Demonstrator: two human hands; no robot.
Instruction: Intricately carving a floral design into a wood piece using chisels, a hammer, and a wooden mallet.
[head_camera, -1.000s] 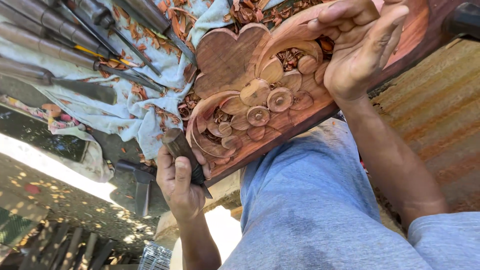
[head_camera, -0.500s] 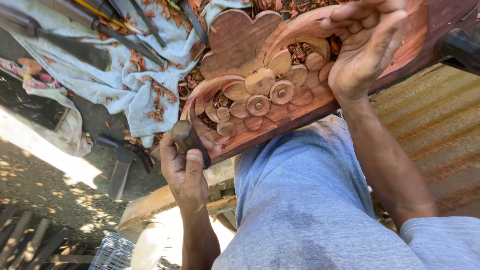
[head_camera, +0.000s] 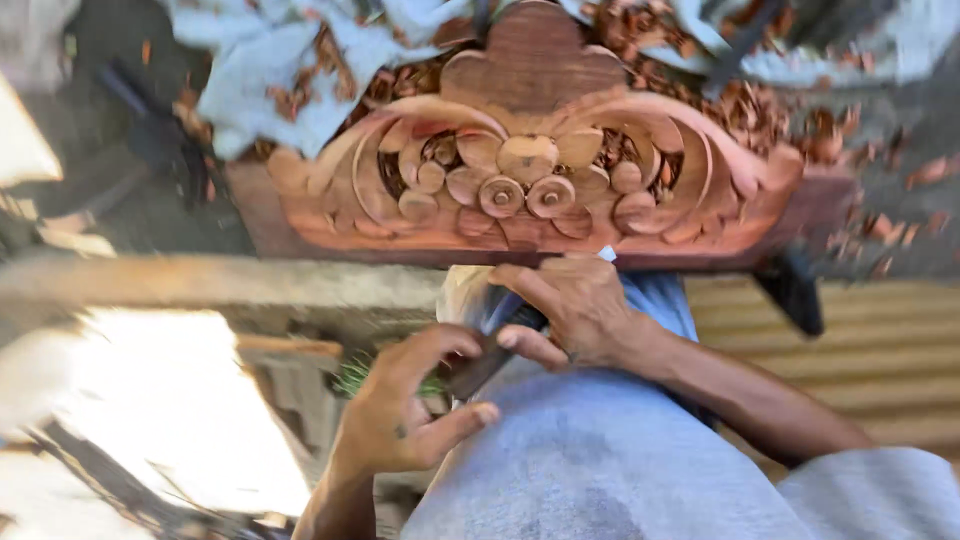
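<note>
Both hands meet low in the frame, over the lap in blue-grey trousers (head_camera: 600, 470). The right hand (head_camera: 575, 310) curls over the upper end of a short dark tool handle (head_camera: 490, 360), thumb and forefinger pinching it. The left hand (head_camera: 405, 410) sits just below with fingers loosely spread and half-cupped beside the handle's lower end; the blur makes it hard to say whether it touches. The handle lies slanted between the two hands, just under the bottom edge of the reddish-brown carved wooden panel (head_camera: 530, 170) with round flower and scroll shapes.

That panel stands upright across the knees, resting against a rumpled pale blue cloth (head_camera: 270, 70) strewn with orange wood chips (head_camera: 760, 100). It looks stiff and fairly heavy, solid wood, with raised petals that could chip, so the plain lower rail or outer ends seem the safest places to hold. The handle looks light, rigid and smooth, best gripped around its middle. A corrugated metal sheet (head_camera: 890, 340) lies at right.
</note>
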